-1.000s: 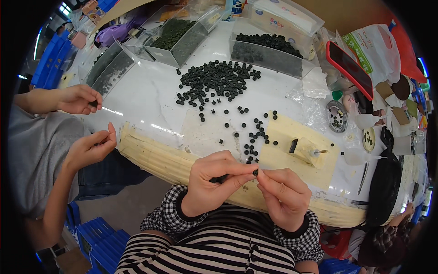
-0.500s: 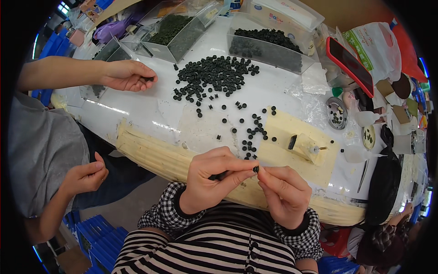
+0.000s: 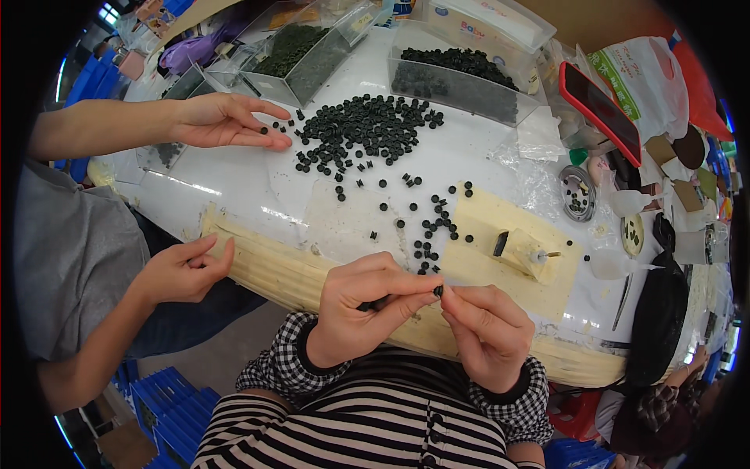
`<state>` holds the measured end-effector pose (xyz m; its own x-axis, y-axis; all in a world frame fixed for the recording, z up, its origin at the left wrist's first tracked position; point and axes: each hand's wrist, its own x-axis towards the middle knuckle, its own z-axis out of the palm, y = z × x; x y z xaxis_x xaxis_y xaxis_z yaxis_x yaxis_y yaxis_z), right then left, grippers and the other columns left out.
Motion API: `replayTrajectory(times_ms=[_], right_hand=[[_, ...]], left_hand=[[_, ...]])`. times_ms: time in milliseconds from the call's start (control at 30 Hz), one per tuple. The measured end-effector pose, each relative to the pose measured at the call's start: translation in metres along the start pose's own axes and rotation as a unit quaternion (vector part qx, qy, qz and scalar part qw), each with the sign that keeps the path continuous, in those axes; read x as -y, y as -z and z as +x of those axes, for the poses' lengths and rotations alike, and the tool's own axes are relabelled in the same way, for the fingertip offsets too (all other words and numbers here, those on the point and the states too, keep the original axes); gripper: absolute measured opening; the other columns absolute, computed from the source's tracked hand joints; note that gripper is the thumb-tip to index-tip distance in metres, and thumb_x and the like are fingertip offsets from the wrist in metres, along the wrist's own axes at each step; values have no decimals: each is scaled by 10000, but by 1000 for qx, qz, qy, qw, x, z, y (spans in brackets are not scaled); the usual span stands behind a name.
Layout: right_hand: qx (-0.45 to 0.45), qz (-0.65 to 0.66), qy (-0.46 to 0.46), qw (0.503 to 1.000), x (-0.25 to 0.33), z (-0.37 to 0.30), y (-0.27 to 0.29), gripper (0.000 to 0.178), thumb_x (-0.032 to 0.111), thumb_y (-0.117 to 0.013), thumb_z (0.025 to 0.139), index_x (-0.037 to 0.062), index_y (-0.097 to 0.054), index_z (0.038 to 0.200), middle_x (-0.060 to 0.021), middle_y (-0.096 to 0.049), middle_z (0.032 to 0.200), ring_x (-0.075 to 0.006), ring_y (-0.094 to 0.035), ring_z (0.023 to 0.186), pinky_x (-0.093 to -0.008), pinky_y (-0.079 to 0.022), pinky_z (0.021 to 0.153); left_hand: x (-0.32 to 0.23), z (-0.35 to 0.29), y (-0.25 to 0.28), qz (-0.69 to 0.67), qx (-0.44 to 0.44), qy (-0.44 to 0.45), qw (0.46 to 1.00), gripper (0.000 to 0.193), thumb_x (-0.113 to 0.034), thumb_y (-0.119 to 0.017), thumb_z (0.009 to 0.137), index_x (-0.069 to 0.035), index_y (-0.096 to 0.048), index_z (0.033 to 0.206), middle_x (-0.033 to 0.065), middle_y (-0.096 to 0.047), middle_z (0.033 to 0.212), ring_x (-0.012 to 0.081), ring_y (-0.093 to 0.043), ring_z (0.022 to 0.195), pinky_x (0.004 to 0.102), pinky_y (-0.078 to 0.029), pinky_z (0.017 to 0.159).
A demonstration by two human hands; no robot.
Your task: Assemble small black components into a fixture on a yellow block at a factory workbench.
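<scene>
Close to the table's front edge, my left hand (image 3: 361, 301) and my right hand (image 3: 491, 332) meet fingertip to fingertip. Pinched between them is a small black spool-shaped part (image 3: 438, 291), likely rubber, mostly covered by the fingers. More black pieces (image 3: 375, 302) show in the curl of my left hand. Just beyond my fingers lie several loose parts (image 3: 426, 254) of the same kind. A large heap of them (image 3: 363, 129) covers the table farther back. To the right, a cream-coloured block with a metal pin (image 3: 531, 254) stands on a pale yellow sheet (image 3: 480, 211).
At the left, a co-worker's open hand (image 3: 234, 121) is beside the heap; their other hand (image 3: 183, 270) is near the table edge. Clear bins of dark parts (image 3: 461, 86) stand behind. A red-cased phone (image 3: 600, 113), a round tin (image 3: 576, 194) and a black bag (image 3: 656, 313) are right.
The co-worker's far hand has opened toward the heap, with a few black parts now by its fingers. Their nearer hand has risen toward the table edge. My hands stay nearly still.
</scene>
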<state>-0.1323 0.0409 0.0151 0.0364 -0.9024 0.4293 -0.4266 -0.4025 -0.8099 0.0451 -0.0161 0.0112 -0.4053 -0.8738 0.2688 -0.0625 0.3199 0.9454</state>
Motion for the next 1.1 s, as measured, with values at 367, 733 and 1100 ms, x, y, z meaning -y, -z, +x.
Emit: replayTrajectory(times_ms=[367,733,1100], right_hand=[[13,-6,-13,1000,-1,-1,-1,341,-93,-686,737,20,-689,1058,-109,-667,917,-182,-617,719,-254,-497,618],[21,-13,-17,1000,1,-4,1,361,-82,-697,726,27,-688,1070,-93,-666,904,-179,-607,696,-260,-497,600],[3,-5,-28,1000,-1,-6,2,354,-77,-697,732,32,-691,1068,-94,-665,894,-182,-610,703,-255,-499,603]], left_hand=[[-1,-1,-1,-2,-1,11,1000,218,21,-729,755,-17,-722,969,34,-587,678,70,-494,564,190,-359,504],[2,-3,2,-4,27,37,999,206,13,-727,762,-14,-719,966,33,-586,679,63,-482,551,191,-347,495],[1,0,-2,6,25,9,1000,216,49,-698,778,-5,-710,986,32,-567,680,61,-482,552,199,-361,492]])
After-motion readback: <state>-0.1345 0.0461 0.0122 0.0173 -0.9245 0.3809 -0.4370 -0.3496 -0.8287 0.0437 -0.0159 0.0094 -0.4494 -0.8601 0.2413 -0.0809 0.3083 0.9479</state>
